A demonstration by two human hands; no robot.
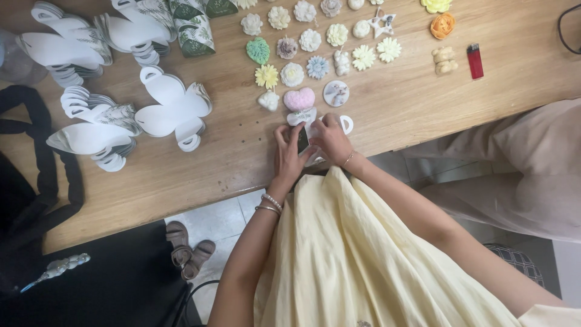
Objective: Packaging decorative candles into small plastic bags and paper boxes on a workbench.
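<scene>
Head view, both hands [311, 145] folding white paper box [311, 124], wooden table [423, 103]

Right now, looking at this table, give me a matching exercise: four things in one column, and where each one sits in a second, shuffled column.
Things:
1. red lighter
2. pink heart candle
3. orange flower candle
4. sandals

Places:
A. on the floor under the table edge
B. just above both hands
C. far right of the table
D. up near the table's top right

Pairs: 1-C, 2-B, 3-D, 4-A
</scene>
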